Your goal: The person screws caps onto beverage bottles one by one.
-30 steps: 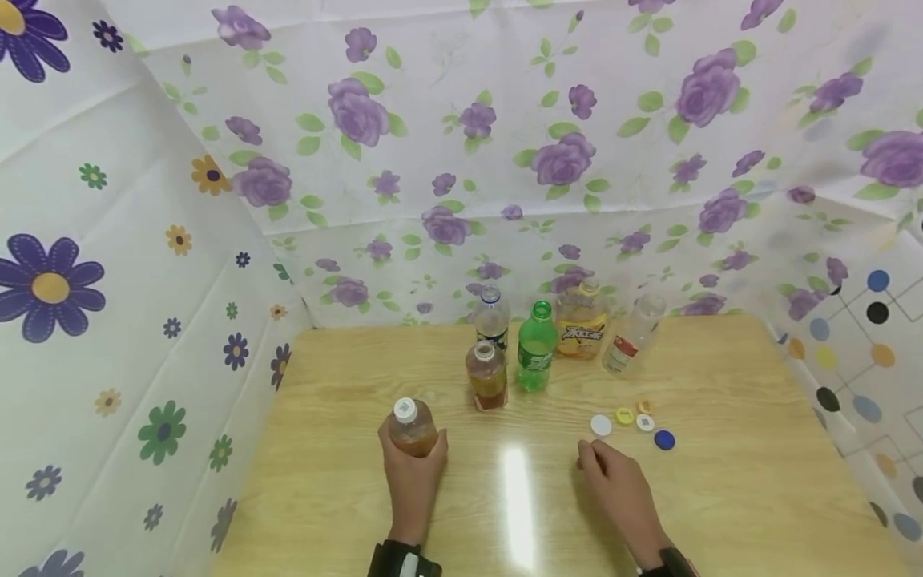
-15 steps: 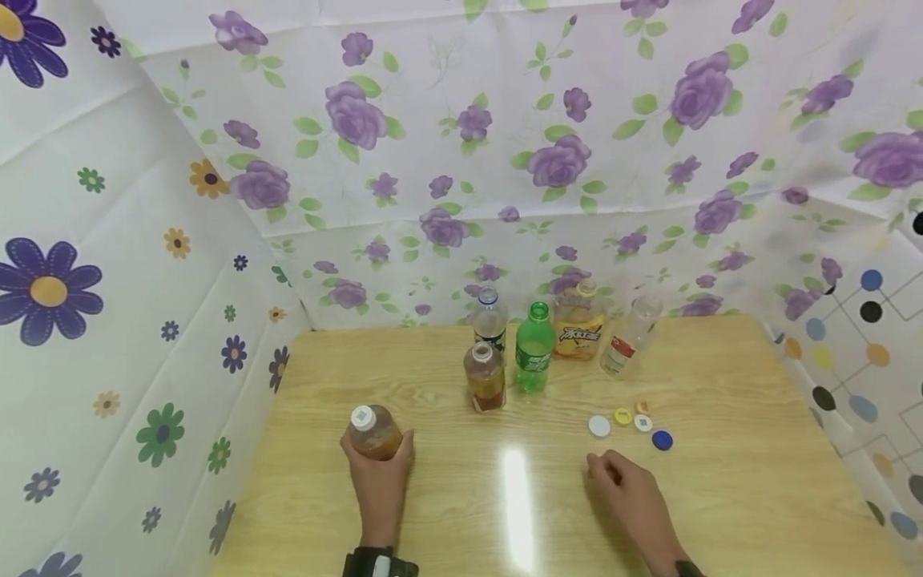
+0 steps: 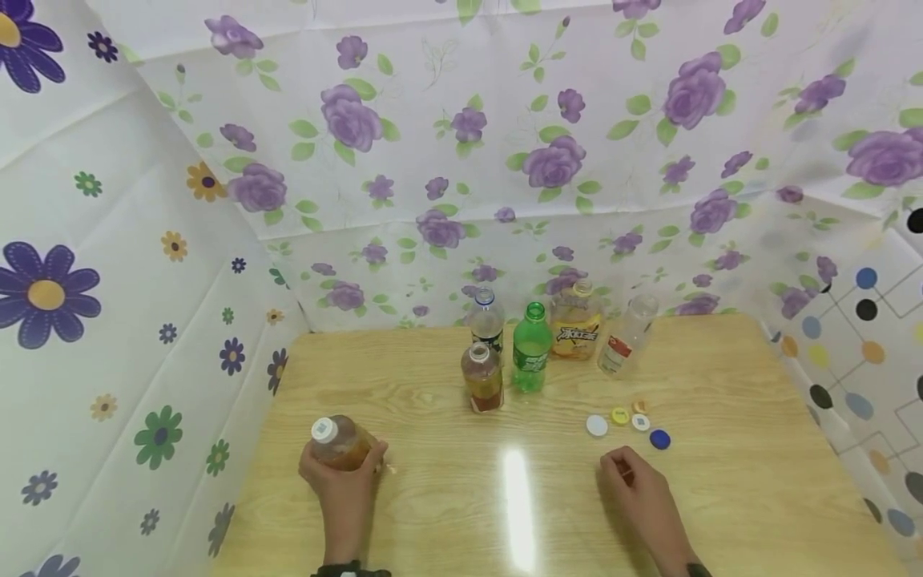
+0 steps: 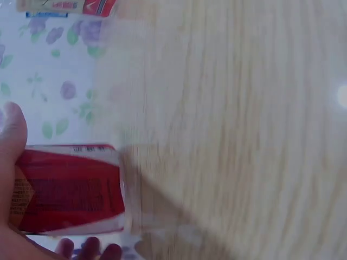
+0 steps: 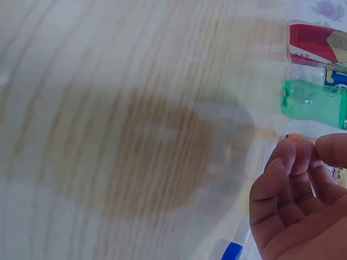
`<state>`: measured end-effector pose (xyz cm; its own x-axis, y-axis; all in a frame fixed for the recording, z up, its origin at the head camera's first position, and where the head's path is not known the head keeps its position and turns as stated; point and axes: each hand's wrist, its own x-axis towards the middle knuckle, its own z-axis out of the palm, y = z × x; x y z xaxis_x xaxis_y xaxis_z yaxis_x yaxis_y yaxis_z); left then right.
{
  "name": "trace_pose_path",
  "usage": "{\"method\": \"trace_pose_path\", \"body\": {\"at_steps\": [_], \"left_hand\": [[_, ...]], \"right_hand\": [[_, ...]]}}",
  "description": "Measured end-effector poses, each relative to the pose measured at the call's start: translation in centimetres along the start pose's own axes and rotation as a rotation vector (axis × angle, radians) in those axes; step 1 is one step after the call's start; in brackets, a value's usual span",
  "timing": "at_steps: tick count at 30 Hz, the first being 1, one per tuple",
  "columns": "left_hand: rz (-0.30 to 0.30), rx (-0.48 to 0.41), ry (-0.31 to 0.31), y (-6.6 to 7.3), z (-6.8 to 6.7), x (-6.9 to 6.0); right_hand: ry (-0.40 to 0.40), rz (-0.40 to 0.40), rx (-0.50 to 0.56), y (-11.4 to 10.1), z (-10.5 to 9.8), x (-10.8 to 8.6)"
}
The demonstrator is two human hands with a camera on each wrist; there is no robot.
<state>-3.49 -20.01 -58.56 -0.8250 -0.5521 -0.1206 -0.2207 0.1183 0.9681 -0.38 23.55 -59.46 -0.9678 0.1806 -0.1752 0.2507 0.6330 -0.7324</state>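
In the head view my left hand grips a bottle of brown drink with a white cap, at the left of the table. Its red label panel faces the left wrist camera, with the thumb on one side and fingertips on the other. My right hand is over the right front of the table, fingers loosely curled. In the right wrist view nothing shows between its fingers. Several loose caps lie just beyond it: a large white cap, a yellow cap, an orange cap, a small white cap and a blue cap.
Uncapped bottles stand at the back: an amber bottle, a clear bottle with a blue neck ring, a green bottle, a yellow-labelled bottle and a clear red-labelled bottle. Floral cloth walls the wooden table.
My left hand has carried the capped bottle leftward across the table. My right hand has drawn slightly to the right and toward me. The other bottles and caps stay in place.
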Motion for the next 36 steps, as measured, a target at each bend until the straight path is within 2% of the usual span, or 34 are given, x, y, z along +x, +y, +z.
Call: {"method": "trace_pose_path", "body": {"at_steps": [2,5,9,12,16,20,25,27,30,34,36], "left_hand": [[-0.017,-0.013,0.005,0.0,-0.6,0.0],[-0.001,-0.027,0.017,-0.2,-1.2,-0.1],[0.071,0.056,0.025,-0.3,-1.5,-0.2],[0.087,0.092,0.005,-0.2,-1.7,-0.1],[0.038,0.07,-0.028,0.1,-2.0,-0.1],[0.014,0.09,-0.05,0.2,-2.2,0.0],[0.005,0.068,-0.061,-0.5,-2.3,0.0],[-0.02,0.082,-0.062,-0.8,-2.5,-0.2],[-0.052,0.186,-0.079,-1.2,-2.9,-0.6],[-0.076,0.376,-0.147,-1.7,-3.7,-1.1],[-0.098,0.434,-0.183,-1.8,-3.9,-1.4]], "right_hand": [[-0.01,0.005,-0.003,0.0,-0.1,-0.1],[-0.027,0.016,-0.003,0.1,-0.2,-0.2],[-0.034,0.024,0.008,0.3,-0.2,-0.4],[-0.03,0.027,0.013,0.5,-0.2,-0.5],[-0.037,0.03,0.013,0.5,-0.2,-0.5],[-0.032,0.021,0.003,0.4,-0.2,-0.4],[-0.032,0.027,0.001,0.3,-0.4,-0.2],[-0.035,0.032,0.004,0.2,-0.4,-0.2],[-0.034,0.035,0.008,0.2,-0.4,-0.3],[-0.028,0.027,-0.002,0.5,-0.4,-0.2],[-0.024,0.023,-0.009,0.6,-0.4,-0.1]]}}
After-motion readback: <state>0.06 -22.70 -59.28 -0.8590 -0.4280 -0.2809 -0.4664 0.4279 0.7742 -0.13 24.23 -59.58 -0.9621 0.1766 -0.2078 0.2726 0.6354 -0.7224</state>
